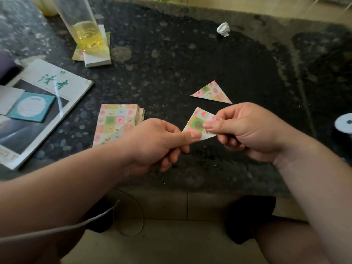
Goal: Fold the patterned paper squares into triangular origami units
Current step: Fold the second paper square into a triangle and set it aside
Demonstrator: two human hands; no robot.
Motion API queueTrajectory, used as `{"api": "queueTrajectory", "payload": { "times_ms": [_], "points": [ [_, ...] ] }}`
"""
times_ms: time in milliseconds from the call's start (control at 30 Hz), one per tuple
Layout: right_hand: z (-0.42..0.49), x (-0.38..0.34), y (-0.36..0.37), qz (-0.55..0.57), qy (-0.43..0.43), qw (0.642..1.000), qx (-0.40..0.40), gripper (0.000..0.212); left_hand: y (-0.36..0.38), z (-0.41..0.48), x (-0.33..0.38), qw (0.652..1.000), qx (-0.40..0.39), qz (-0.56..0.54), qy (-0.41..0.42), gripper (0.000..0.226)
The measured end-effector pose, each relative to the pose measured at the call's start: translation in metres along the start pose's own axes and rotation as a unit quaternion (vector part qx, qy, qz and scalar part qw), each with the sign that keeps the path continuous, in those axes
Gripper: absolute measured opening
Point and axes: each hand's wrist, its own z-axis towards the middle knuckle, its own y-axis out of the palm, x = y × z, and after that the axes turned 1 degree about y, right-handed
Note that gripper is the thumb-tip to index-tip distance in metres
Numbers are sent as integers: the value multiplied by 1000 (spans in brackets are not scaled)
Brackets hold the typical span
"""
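A dark speckled stone table (190, 54) fills the view, its surface mottled with pale blotches. Pale floor tiles (162, 206) show below its near edge. Far left lies a magazine (62, 86) with green lettering, and a teal card (32, 106) rests on top of it. Behind that, a tall glass (85, 33) of yellow liquid stands on a white pad (98, 59). Centre-left, the stack of patterned paper squares (114, 122) sits flat on the stone, partly behind the left hand (158, 141). And here's the action: both hands hold one folded paper piece (197, 121) just above the table. The left thumb and forefinger pinch its lower corner, and the right hand (245, 130) pinches its right side. Just beyond, a folded triangle (212, 93) lies flat. Far back sits a small crumpled white scrap (223, 29).
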Motion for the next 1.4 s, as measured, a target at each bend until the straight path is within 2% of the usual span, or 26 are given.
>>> {"api": "queueTrajectory", "payload": {
  "times_ms": [100,200,300,400,467,500,567,633,733,800,867,933,1000,1067,1133,1167,1267,1400],
  "points": [
    [-1,-1,-2,-6,-8,1000,-1,28,-1,1,-3,998,47,35,17,54],
    [-2,-3,-5,2,-16,1000,-6,22,-2,0,-4,996,63,44,40,61],
    [-3,-7,-28,57,-42,997,38,24,-13,-1,-4,995,82,18,52,65],
    [-9,-4,-42,28,-66,994,82,25,-25,-2,-2,989,122,-31,73,56],
    [-9,3,-31,-67,-100,986,112,28,-24,-3,-2,986,146,-24,83,41],
    [-8,8,-21,-146,-136,970,138,32,-20,-2,-2,986,146,-8,77,33],
    [-6,15,2,-270,-236,915,184,32,-11,1,-2,992,119,-24,38,24],
    [-8,20,21,-336,-324,861,202,21,-2,3,1,989,50,-137,-13,43],
    [-11,26,46,-436,-362,794,222,14,9,0,10,958,-59,-277,-35,68],
    [-15,26,58,-460,-372,777,216,9,11,0,11,959,-39,-280,-20,64],
    [-18,23,59,-484,-354,784,163,10,10,2,8,970,35,-239,-22,41],
    [-21,18,50,-500,-317,802,80,21,5,5,5,976,79,-198,-41,24],
    [-26,13,38,-436,-289,852,32,28,0,5,4,982,71,-167,-48,15],
    [-27,10,25,-299,-271,912,77,19,-3,3,5,988,33,-143,-48,7],
    [-18,10,13,-220,-233,934,159,13,-4,0,6,994,-1,-105,-42,13],
    [-13,9,9,-192,-192,948,168,10,-3,-1,6,995,-11,-92,-38,16],
    [-6,5,1,-99,-70,989,89,6,-2,-1,7,996,-28,-80,-27,19],
    [-9,0,-3,-101,-43,994,28,12,-1,0,8,997,-21,-71,-16,20]
  ]
}}
